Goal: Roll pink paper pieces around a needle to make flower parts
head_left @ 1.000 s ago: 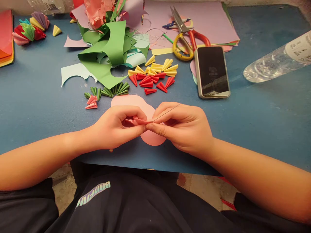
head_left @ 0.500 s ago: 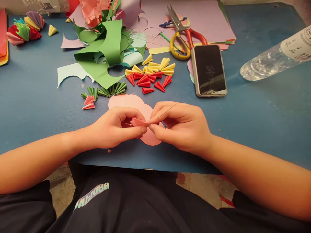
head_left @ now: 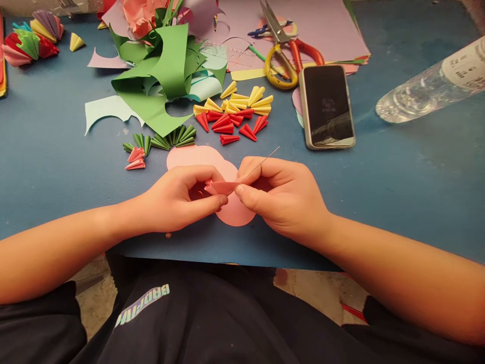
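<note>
A pink paper cone (head_left: 223,187) is between my two hands, its wide, folded end to the left. My left hand (head_left: 184,194) curls around that wide end, thumb below and fingers above. With thumb and forefinger my right hand (head_left: 282,192) pinches the pointed end, along with a thin needle-like rod (head_left: 268,156) that slants up to the right. Whether the rod runs inside the cone is hidden by my fingers. Flat pink paper circles (head_left: 197,154) lie on the table under my hands.
Beyond my hands lie small green cones (head_left: 176,136), pink cones (head_left: 135,158), red cones (head_left: 223,124) and yellow cones (head_left: 242,102). Green paper scraps (head_left: 174,65), scissors (head_left: 281,53) and a phone (head_left: 328,108) are farther back. A water bottle (head_left: 417,91) lies at the right.
The rod's free end has risen slightly and moved right. My right hand has drawn back a little, showing more of the cone. The whole view has shifted slightly.
</note>
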